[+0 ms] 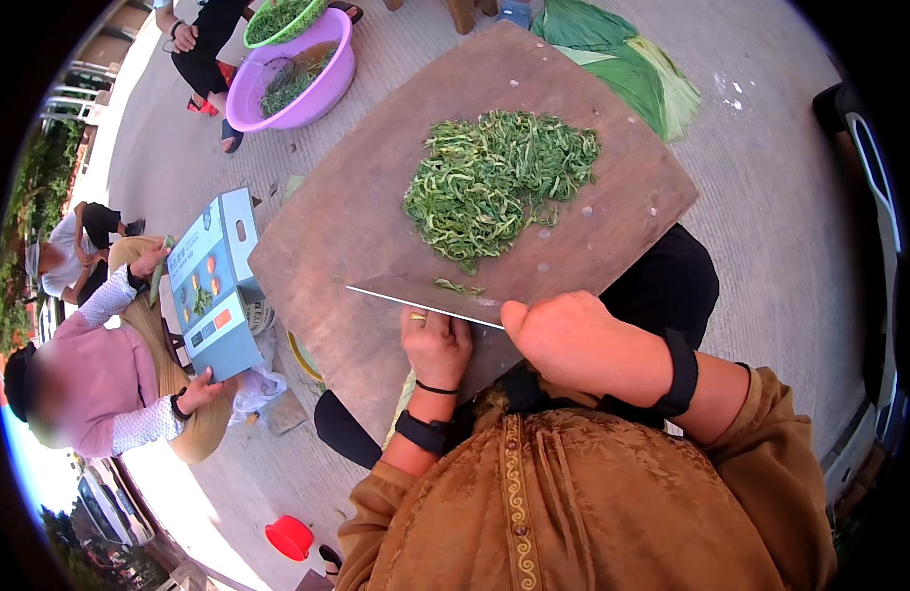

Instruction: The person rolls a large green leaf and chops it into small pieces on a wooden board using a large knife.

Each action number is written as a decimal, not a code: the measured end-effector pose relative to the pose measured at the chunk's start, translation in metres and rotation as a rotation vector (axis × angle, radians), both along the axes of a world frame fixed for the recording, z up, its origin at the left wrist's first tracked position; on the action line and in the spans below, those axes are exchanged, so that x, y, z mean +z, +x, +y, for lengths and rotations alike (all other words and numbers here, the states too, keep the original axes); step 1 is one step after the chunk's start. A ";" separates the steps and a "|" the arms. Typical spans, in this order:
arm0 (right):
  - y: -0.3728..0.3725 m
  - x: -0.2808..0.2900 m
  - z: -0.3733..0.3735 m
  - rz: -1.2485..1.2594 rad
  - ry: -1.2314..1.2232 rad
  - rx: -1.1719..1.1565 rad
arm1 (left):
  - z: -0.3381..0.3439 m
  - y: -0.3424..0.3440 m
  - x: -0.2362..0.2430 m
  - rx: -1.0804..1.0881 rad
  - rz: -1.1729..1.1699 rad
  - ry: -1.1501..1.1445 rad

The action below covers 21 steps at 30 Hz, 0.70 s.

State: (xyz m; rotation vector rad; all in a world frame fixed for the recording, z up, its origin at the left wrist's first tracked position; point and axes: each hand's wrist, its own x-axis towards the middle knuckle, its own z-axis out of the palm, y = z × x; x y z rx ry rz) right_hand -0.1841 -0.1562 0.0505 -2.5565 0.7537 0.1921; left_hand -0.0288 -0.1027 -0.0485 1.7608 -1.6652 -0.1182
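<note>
A large brown wooden cutting board (356, 207) rests on my lap. A heap of shredded green leaves (499, 177) lies on its far half. My right hand (558, 335) is shut on the handle of a broad cleaver (425, 298), whose blade lies across the near part of the board with a few green shreds beside it. My left hand (435, 345), with a ring and dark wristbands, presses on the near side of the blade by the board's edge.
A purple basin (332, 84) and a green basket (277, 20) of greens stand at the far left beside a seated person. Whole green leaves (627, 69) lie beyond the board. A person in pink (100, 379) holds a cardboard box (213, 286) at left. A red bowl (290, 537) sits on the concrete.
</note>
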 end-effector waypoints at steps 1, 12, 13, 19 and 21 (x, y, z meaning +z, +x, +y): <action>0.005 0.002 -0.001 -0.001 0.035 -0.043 | 0.000 0.000 -0.002 0.005 0.008 -0.020; -0.014 -0.005 -0.001 -0.192 -0.087 -0.152 | 0.001 0.001 0.001 0.021 -0.004 -0.087; -0.016 -0.002 0.001 -0.193 -0.081 -0.145 | 0.001 0.001 0.001 0.024 -0.001 -0.096; -0.029 0.005 0.006 -0.166 -0.084 -0.092 | -0.001 0.002 -0.003 0.038 0.022 -0.091; -0.035 0.005 0.006 -0.149 -0.075 -0.065 | -0.001 0.002 -0.004 0.036 0.033 -0.047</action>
